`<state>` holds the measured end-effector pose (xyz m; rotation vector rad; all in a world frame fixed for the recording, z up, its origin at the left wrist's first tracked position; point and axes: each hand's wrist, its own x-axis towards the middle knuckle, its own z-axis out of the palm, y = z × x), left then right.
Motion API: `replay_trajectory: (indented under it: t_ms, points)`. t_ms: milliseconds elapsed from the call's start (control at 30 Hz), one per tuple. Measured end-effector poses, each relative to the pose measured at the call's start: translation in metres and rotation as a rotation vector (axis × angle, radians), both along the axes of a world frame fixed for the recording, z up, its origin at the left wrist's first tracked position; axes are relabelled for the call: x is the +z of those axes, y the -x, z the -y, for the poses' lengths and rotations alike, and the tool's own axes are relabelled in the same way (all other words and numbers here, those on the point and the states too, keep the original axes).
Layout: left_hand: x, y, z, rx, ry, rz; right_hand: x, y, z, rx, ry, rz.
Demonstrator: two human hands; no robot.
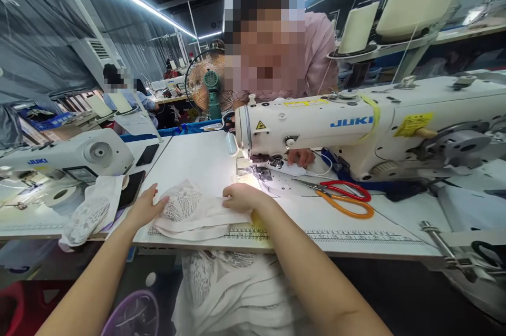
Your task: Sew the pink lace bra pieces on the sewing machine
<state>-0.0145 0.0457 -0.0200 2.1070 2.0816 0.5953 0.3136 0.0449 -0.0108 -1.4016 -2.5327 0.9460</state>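
View from a head camera, looking down at a white sewing table in a workshop. Two bare forearms reach up from the bottom of the frame.

The left hand, just left of centre, lies open and flat, palm down, with the fingers spread. Its fingertips rest on the left edge of a small piece of white lace fabric, pressing it onto the table. It grips nothing.

The right hand, at the centre of the frame, is loosely curled, knuckles up. It rests on the right end of the same fabric piece; whether the fingers pinch the cloth underneath cannot be seen.

The fabric piece lies on the near edge of the table, between the two hands, just above a printed ruler strip. More white fabric hangs below the table edge at lower centre.

Just right of the right hand, a white sewing machine spans the centre and right of the frame, with its lit needle area close to the right hand. Scissors with red and orange handles lie on the table in front of the machine.

Behind the machine, another person in a pink top faces the camera; their hand rests under the machine arm. A second sewing machine stands at left, with a loose lace piece beside it.
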Motion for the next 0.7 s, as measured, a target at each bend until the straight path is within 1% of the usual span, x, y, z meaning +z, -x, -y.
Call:
replay_trajectory:
  t_ms: [33, 100, 167, 267, 400, 567, 633, 700]
  points:
    - [-0.006, 0.001, 0.004, -0.005, 0.021, -0.073, -0.003, -0.002, 0.006, -0.045, -0.016, 0.005]
    - [-0.014, -0.001, 0.011, -0.058, 0.035, -0.174, -0.008, -0.009, 0.02, -0.115, -0.044, -0.011]
    - [-0.018, -0.006, 0.016, -0.114, 0.031, -0.179, -0.013, -0.019, 0.033, -0.171, -0.06, -0.056]
    - [-0.02, -0.015, 0.017, -0.105, 0.041, -0.027, -0.022, -0.037, 0.05, -0.239, -0.084, -0.167]
    - [-0.026, -0.022, 0.016, -0.057, -0.044, 0.169, -0.042, -0.054, 0.062, -0.365, -0.119, -0.34]
    - [-0.041, -0.024, 0.02, 0.014, -0.07, 0.267, -0.074, -0.06, 0.072, -0.566, -0.181, -0.475]
    - [-0.045, -0.025, 0.024, 0.031, -0.11, 0.336, -0.081, -0.061, 0.077, -0.624, -0.226, -0.499]
    - [-0.047, -0.024, 0.027, 0.045, -0.16, 0.419, -0.084, -0.062, 0.079, -0.65, -0.273, -0.509]
